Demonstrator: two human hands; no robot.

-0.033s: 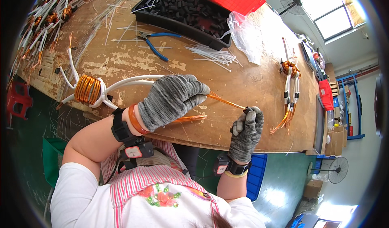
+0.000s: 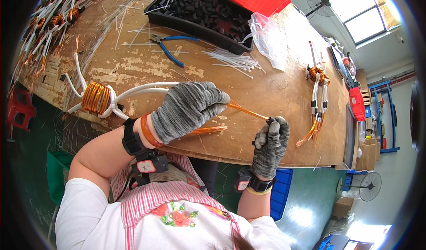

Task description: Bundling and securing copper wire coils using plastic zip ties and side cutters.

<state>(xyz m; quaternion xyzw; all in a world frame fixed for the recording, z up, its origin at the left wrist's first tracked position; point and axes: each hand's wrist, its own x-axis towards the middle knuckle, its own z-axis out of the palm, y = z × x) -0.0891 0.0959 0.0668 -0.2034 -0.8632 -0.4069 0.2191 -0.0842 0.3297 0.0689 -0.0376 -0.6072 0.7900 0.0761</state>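
A: What occupies the far left of the worktop (image 2: 284,94)?

B: A heap of copper-wound coils (image 2: 55,19) with white-sleeved leads, piled at the edge, apparently to leave the middle free. Nearer the person lies the toroidal coil (image 2: 96,98) in hand, resting on the worktop with its white leads (image 2: 148,86) running rightward under the left hand.

A: And the blue-handled cutters (image 2: 167,50)?

B: They lie beyond the left hand (image 2: 190,111), jaws apart, presumably placed within reach. The gloved left fingers are closed around a lead, likely to steady it; a bare copper end (image 2: 208,130) projects below that hand.

A: Why does the black tray (image 2: 213,40) stand so near?

B: Probably for easy picking: it is filled with small black pieces (image 2: 199,10), and loose white cable ties (image 2: 233,60) lie fanned beside it.

A: What spans the hands?

B: A copper strand bundle (image 2: 248,112), nearly straight, as though held taut so its end stays controllable. The gloved right hand (image 2: 270,141) has its fingers pinched at that end, on a small dark piece (image 2: 269,121); its exact form cannot be told.

A: And at far right?

B: Another coil assembly (image 2: 317,76), with black bands on its white leads, lies well apart from the hands, perhaps to keep it separate from the heap.
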